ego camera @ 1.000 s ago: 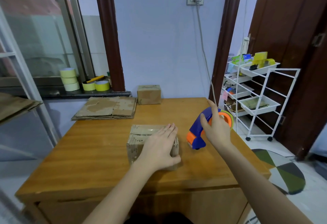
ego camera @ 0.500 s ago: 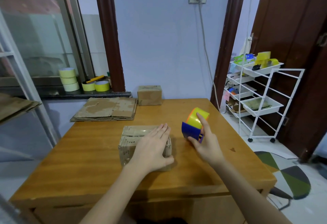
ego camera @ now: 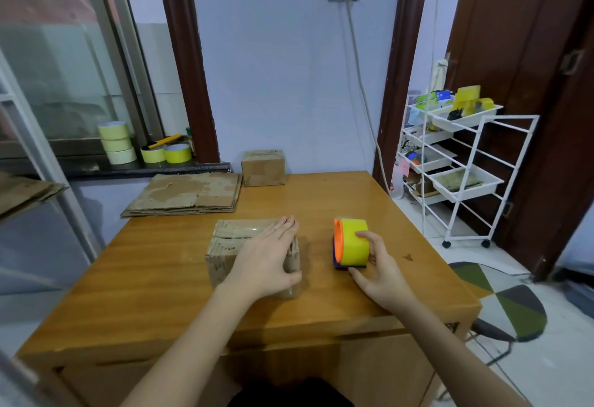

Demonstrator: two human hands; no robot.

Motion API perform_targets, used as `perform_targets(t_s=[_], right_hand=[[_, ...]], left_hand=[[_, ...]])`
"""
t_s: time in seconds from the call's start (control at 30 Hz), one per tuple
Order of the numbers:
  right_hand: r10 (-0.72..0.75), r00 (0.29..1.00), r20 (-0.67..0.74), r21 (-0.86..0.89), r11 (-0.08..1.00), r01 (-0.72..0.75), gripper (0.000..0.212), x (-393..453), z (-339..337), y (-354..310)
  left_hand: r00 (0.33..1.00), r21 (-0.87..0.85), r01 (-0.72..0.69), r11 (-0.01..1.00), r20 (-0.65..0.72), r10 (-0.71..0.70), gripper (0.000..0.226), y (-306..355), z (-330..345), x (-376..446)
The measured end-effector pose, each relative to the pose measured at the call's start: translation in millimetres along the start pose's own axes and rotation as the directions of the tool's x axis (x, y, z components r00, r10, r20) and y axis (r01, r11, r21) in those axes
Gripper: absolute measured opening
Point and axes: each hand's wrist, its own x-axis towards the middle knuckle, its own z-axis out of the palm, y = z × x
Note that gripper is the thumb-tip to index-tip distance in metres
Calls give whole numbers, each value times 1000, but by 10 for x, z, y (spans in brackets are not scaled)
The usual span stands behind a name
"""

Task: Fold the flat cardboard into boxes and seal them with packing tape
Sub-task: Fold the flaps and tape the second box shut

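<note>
Resting flat on the cardboard box (ego camera: 254, 254) at table (ego camera: 160, 278) centre, the left hand (ego camera: 263, 262) steadies it while the right hand (ego camera: 379, 273) grips the tape dispenser (ego camera: 350, 242) standing just right of it.

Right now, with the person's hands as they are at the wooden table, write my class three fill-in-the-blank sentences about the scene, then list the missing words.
1. The left hand rests on top of the cardboard ____.
2. The right hand touches the tape dispenser, whose roll of tape is ____ in colour.
3. The stack of flat cardboard lies at the table's far ____ corner.

Missing words: box; yellow; left
</note>
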Motion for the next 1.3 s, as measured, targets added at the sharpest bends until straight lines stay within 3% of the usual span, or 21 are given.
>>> perform_targets(t_s=[0.17, 0.3, 0.37, 0.47, 0.53, 0.63, 0.7, 0.87, 1.03, 1.2, 1.3], right_hand=[[0, 1000, 19, -31, 1000, 1, 65, -63, -64, 28], [-163, 960, -230, -299, 950, 89, 41, -104, -40, -110], [-215, 927, -307, -311, 943, 116, 37, -131, 60, -254], [-154, 980, -129, -139, 981, 136, 45, -162, 287, -563], [-18, 998, 52, 117, 993, 12, 46, -116, 491, -760], [206, 959, 196, 476, 835, -277, 46, 78, 829, -1001], [225, 941, 252, 567, 754, -332, 46, 76, 893, -1061], [285, 924, 256, 642, 664, -383, 44, 68, 838, -1174], [310, 916, 254, 596, 696, -401, 43, 0, 998, -995], [340, 926, 161, 567, 737, -369, 39, 173, 964, -934], [297, 937, 184, 582, 735, -347, 38, 190, 1000, -984]], left_hand=[[998, -28, 30, 999, 48, -29, 89, 20, -57, 0], [997, -25, 43, 999, 70, -41, 91, 37, -69, -38], [997, -22, 52, 998, 62, -51, 91, 53, -74, -71], [998, 19, 63, 998, 29, -64, 94, 114, -112, -112], [993, 20, 111, 994, 25, -112, 100, 159, -143, -128], [990, 31, 130, 991, 50, -131, 101, 149, -124, -113], [987, 39, 130, 991, 94, -133, 97, 113, -109, -92], [988, 86, 79, 993, 122, -90, 91, 63, -65, -65], [992, 90, 80, 993, 92, -88, 90, 49, -32, -55], [992, 88, 77, 993, 93, -85, 91, 47, -26, -60], [991, 72, 84, 994, 97, -91, 91, 44, -20, -54]])
